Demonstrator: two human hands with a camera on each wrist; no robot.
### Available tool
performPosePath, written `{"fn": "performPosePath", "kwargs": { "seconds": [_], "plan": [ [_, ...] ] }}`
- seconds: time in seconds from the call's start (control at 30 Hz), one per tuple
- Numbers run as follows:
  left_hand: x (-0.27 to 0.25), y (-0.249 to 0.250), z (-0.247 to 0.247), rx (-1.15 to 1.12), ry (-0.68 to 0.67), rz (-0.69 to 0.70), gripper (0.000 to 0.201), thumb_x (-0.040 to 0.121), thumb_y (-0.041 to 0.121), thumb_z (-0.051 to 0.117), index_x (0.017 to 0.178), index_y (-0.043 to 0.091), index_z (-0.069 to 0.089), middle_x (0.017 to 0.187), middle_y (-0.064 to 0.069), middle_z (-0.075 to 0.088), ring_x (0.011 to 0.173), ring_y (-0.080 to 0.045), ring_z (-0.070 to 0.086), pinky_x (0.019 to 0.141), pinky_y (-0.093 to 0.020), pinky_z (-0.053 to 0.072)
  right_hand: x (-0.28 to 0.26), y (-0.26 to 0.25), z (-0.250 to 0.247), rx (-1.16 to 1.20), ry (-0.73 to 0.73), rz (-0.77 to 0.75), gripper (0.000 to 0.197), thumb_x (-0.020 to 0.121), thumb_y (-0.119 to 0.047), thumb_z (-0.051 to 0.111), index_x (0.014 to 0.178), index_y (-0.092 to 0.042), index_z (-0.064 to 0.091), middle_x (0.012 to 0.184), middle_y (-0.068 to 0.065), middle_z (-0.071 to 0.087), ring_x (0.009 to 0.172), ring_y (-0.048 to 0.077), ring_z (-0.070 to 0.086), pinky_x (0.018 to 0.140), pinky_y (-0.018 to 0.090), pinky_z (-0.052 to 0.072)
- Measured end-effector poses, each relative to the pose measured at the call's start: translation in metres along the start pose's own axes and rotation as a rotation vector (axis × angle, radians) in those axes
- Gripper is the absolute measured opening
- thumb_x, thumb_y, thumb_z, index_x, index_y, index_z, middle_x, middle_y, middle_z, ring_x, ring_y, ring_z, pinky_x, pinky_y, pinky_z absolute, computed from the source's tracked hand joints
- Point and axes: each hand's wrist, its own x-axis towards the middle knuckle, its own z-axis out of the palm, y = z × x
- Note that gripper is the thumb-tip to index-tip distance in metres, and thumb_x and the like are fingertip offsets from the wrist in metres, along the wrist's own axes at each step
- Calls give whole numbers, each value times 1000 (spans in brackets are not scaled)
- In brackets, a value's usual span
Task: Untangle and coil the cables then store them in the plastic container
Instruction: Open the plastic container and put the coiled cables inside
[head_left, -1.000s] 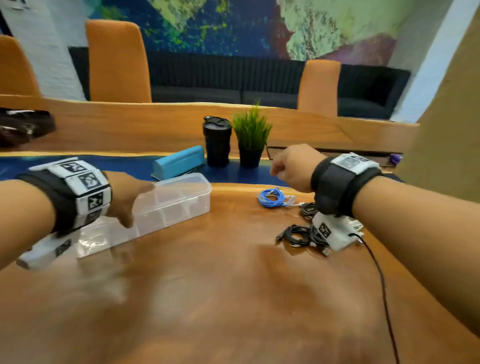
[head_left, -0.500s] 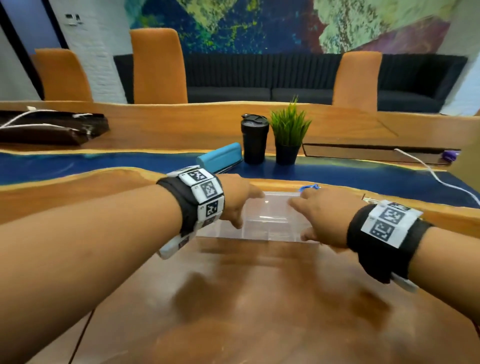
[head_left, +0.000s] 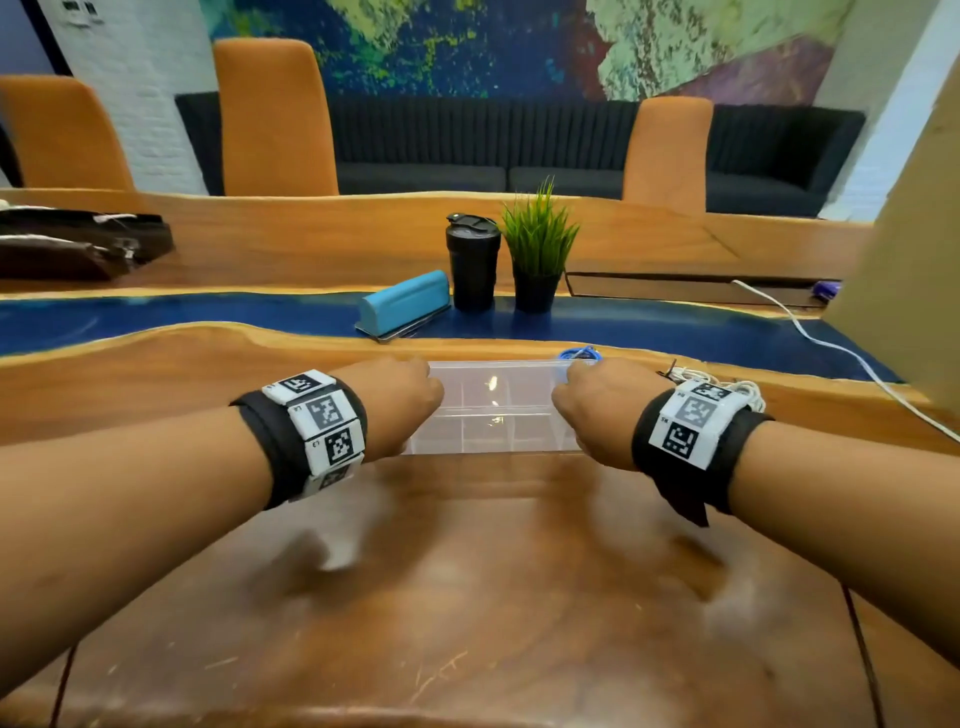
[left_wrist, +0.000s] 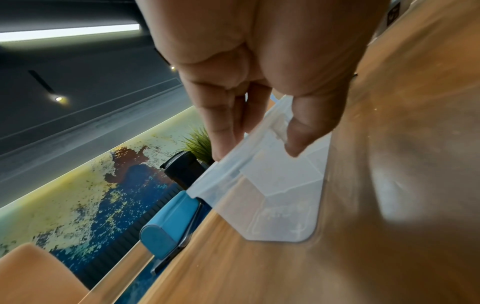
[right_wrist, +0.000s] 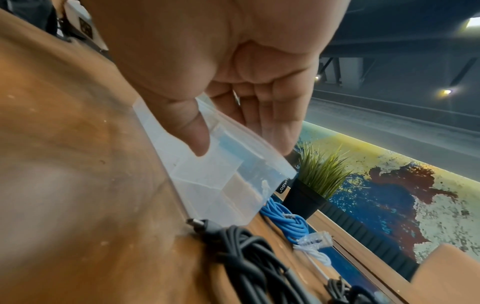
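A clear plastic container (head_left: 493, 410) with inner compartments and a closed lid lies crosswise on the wooden table in front of me. My left hand (head_left: 410, 400) grips its left end, thumb on the front wall and fingers over the lid (left_wrist: 272, 195). My right hand (head_left: 587, 400) grips the right end (right_wrist: 221, 179) the same way. A tangled blue cable (right_wrist: 283, 218) lies just behind the container's right corner. A black cable bundle (right_wrist: 249, 257) touches that corner, and a white cable (right_wrist: 317, 253) lies further right.
A black tumbler (head_left: 472, 265), a potted plant (head_left: 537, 260) and a blue case (head_left: 405, 301) stand behind the container on the blue strip. A white cord (head_left: 831, 343) runs along the right. A dark bag (head_left: 78, 249) lies far left. Orange chairs stand beyond the table.
The container has moved from an angled spot at the left to lie square between both hands. My right hand left the cables and took hold of the container's right end.
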Motion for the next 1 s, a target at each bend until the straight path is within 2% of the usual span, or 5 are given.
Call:
{"fn": "performPosePath", "kwargs": {
  "seconds": [0.37,0.57,0.63,0.8,1.0],
  "plan": [
    [-8,1,6,-26,-52,15,14,93,18,53,107,15,55,89,1,40,74,-19,43,64,-28,37,-6,-3,-19,-11,-138,-27,16,91,-16,50,83,-14,63,72,1,57,61,16,55,54,26,46],
    [-14,-21,-11,-89,34,-59,12,91,25,48,81,18,47,80,1,52,64,-19,45,51,-30,30,-25,5,-14,127,324,37,29,94,-46,44,102,-20,56,101,1,47,88,21,48,67,32,41],
    [-14,-34,-17,-151,107,-80,14,89,30,50,81,19,52,77,1,57,64,-22,50,51,-30,32,-28,-3,-12,160,275,-15,30,95,-44,42,108,-22,57,105,0,49,89,21,52,69,32,44],
    [-9,-70,-18,-771,247,-171,14,95,27,55,88,20,65,78,4,72,75,-21,69,67,-32,54,-5,-9,9,305,86,-42,34,96,-40,48,123,-21,52,119,2,52,105,22,54,88,35,48],
    [-9,-90,44,-1638,160,-624,12,98,19,60,96,8,63,88,-15,76,58,-14,70,45,-18,49,18,-8,15,373,71,-24,19,94,-10,46,96,-22,61,102,-2,54,95,19,56,68,26,37]
  ]
}}
